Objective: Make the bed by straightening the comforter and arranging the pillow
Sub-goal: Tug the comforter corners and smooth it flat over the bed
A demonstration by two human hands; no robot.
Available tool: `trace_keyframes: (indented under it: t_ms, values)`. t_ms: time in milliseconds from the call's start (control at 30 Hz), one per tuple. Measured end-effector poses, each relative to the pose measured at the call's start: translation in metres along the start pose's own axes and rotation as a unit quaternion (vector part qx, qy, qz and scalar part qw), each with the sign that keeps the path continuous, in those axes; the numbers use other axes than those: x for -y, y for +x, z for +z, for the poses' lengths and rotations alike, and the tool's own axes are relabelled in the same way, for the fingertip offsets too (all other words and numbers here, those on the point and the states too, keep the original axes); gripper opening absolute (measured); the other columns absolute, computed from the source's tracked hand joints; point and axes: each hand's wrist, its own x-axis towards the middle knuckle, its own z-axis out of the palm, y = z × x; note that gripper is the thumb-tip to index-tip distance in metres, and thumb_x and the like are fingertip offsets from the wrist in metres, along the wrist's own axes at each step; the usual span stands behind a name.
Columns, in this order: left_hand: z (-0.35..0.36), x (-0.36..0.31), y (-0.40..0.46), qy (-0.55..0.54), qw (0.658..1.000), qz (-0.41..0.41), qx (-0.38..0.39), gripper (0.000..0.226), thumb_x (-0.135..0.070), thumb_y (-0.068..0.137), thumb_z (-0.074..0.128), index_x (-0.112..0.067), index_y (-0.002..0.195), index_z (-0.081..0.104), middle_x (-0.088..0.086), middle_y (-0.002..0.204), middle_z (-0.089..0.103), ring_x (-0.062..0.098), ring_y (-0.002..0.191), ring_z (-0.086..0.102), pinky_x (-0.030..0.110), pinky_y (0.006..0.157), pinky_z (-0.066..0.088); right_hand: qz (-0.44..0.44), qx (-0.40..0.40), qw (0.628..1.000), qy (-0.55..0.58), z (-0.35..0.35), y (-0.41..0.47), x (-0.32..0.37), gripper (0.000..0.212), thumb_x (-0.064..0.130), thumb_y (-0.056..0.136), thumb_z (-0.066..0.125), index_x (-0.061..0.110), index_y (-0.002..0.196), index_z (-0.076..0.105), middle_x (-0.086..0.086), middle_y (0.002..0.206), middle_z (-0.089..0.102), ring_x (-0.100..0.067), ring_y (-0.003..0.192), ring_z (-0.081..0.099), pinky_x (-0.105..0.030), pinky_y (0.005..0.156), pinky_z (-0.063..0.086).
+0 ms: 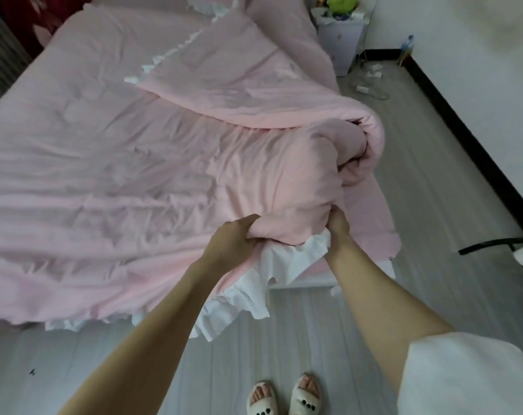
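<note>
Pink comforter point(110, 163) spread wrinkled across the bed, right side folded back in a thick roll toward the foot corner, white ruffle point(248, 295) hanging over the foot edge. Left hand point(233, 238) and right hand point(339, 226) both clenched on a bunched corner of the comforter just above the ruffle, close together. Pillow point(212, 4) barely visible at the far head end of the bed; nightstand point(341, 34) beyond it.

At the foot of the bed point(387, 223), our left hand point(233, 238) and right hand point(338, 224) grip the bunched corner of the pink comforter point(119, 175), its white ruffle point(284, 262) hanging below them.
</note>
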Motion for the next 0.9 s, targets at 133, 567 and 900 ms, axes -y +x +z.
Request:
trace_keyframes:
  t_ms: [133,567,900]
  values:
    - [0.008,-0.020,0.001,0.014,0.990,-0.053,0.130,0.095,-0.035,0.074,0.073,-0.036,0.145,0.011,0.014,0.150,0.023,0.034,0.136,0.032,0.048,0.109,0.033,-0.282,-0.132,0.945,-0.100,-0.006,-0.025,0.061,0.039,0.000,0.083,0.052,-0.004,0.122,0.050,-0.016,0.118,0.059,-0.019,0.097,0.056,-0.026,0.079,0.044]
    - [0.097,-0.101,-0.002,0.024,0.995,0.096,-0.019,0.041,-0.022,0.081,0.050,-0.016,0.121,0.058,0.020,0.099,0.071,0.043,0.092,0.061,0.039,0.076,0.045,-0.292,-0.093,0.932,-0.191,-0.161,-0.039,0.021,0.023,0.030,0.088,0.054,0.009,0.079,0.052,-0.003,0.072,0.052,-0.020,0.072,0.049,-0.032,0.066,0.042]
    - [0.094,-0.100,-0.022,-0.035,0.988,0.092,-0.115,0.060,-0.036,0.064,0.031,-0.008,0.105,0.065,0.018,0.078,0.071,0.040,0.070,0.062,0.031,0.064,0.043,0.182,0.071,0.946,0.258,-0.173,0.010,0.010,0.038,0.048,0.089,0.043,0.025,0.113,0.062,0.001,0.136,0.054,-0.027,0.120,0.053,-0.041,0.099,0.043]
